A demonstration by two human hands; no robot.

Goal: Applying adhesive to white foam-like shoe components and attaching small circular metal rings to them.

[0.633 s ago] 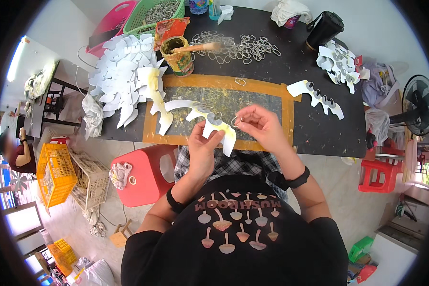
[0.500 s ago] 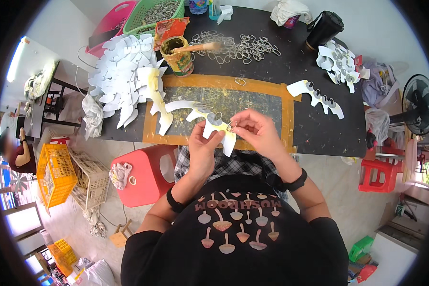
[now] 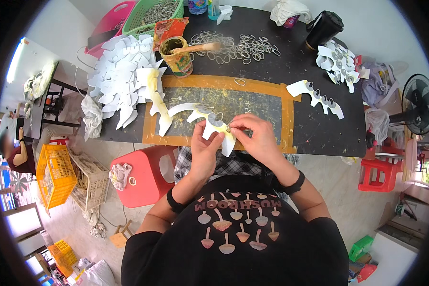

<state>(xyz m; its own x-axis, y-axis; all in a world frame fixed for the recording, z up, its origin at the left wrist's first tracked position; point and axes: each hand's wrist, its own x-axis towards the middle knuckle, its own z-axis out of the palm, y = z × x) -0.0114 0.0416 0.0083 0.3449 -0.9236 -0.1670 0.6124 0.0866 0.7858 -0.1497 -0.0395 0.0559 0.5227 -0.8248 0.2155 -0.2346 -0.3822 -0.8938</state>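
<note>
Behind right hand (image 3: 255, 136), mat (image 3: 262, 102) open up to lone ring (image 3: 240, 82). Beyond, gap between ring heap (image 3: 252, 47) and mug (image 3: 325, 29). Leftward blocked: white pile (image 3: 121, 76), can (image 3: 178, 62), brush (image 3: 200, 47) jutting across ring heap. Rightward, loose strip (image 3: 314, 97) at mat edge; desk (image 3: 321, 136) bare nearer front.

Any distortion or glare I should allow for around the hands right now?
In the head view, fisheye bends the black table's edges and the picture's corners go black; in the head view, a bright strip at far left washes out, well away from the hands; in the head view, the right hand partly hides a small ring.
</note>
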